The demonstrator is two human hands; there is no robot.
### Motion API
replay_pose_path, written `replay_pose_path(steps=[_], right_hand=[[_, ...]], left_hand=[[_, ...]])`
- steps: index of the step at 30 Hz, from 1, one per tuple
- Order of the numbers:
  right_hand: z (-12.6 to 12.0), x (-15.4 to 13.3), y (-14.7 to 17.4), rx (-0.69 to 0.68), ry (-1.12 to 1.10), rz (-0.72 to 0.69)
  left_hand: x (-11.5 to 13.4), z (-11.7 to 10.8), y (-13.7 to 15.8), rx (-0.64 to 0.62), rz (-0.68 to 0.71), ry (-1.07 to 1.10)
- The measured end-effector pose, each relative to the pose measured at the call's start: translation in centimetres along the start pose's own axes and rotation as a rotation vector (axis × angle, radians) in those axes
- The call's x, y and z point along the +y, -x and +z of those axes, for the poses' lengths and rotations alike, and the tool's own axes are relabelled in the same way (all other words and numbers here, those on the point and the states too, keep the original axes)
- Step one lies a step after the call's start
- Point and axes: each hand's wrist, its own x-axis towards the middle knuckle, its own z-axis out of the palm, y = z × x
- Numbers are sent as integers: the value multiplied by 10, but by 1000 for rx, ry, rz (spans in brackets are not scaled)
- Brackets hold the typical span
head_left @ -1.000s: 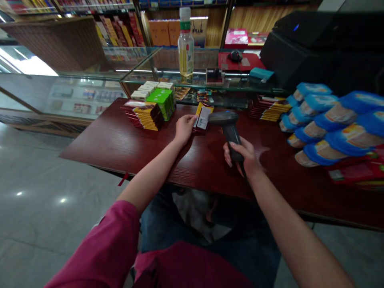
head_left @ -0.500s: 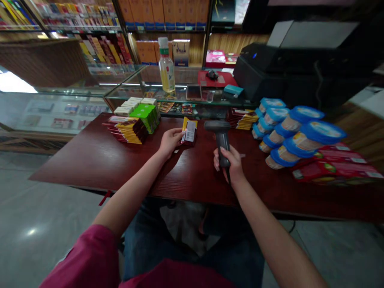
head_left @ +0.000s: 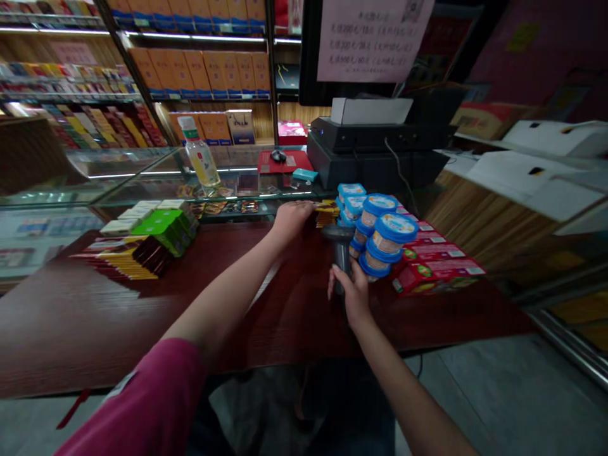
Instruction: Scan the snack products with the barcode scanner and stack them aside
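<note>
My left hand [head_left: 293,218] reaches to the back of the dark red table, its fingers bent against the left end of a stack of yellow and dark red packets [head_left: 327,214]. The fingertips are partly hidden, and whether a packet is between them does not show. My right hand [head_left: 351,288] is wrapped round the handle of a black barcode scanner [head_left: 339,244], held upright above the table with its head toward the back. Just right of the scanner stand piled round tubs with blue lids [head_left: 394,228].
A larger stack of similar packets [head_left: 128,256] and green packs [head_left: 166,229] lie on the left. Red boxes [head_left: 437,269] sit right of the tubs. Behind are a glass counter with a bottle [head_left: 202,158], a mouse [head_left: 278,156] and a black cash-register unit [head_left: 370,164].
My left hand has moved right and back from mid-table, where it held a packet, to the right-hand stack. The view has turned right. My right hand still holds the scanner.
</note>
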Motion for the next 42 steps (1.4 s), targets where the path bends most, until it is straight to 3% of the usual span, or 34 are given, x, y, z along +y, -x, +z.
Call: replay_pose_path(steps=[4,9,14,18,23,26,29,32,35,39,42], right_hand=[[5,-5,-2,1,18,-3],[7,-5,-3,14,17,-3],[4,-2,-6,-5,-29,12],[-1,-6,-2,-103,-25,19],[11,-8,7,-264,41,18],[47,-1,14,-309,-15,43],[101,11,24,-380,-180,150],[153,23,36,-477,-272,247],[183,33,46,-568,-240,267],[184,35,52,-652,-130,244],[174,32,52,-627,-135,272]], left_hand=[[12,20,-17,-91,-49,-91],[14,33,-24,-88,-21,-62],[-1,42,-10,-25,172,62],[-31,29,50,64,208,71],[-83,-27,185,123,193,-62],[-119,-66,260,306,-50,-175],[-157,-98,313,422,-348,-230],[-187,-119,344,394,-530,-216],[-201,-129,358,370,-612,-179],[-203,-130,359,398,-644,-103],[-206,-128,354,469,-659,-90]])
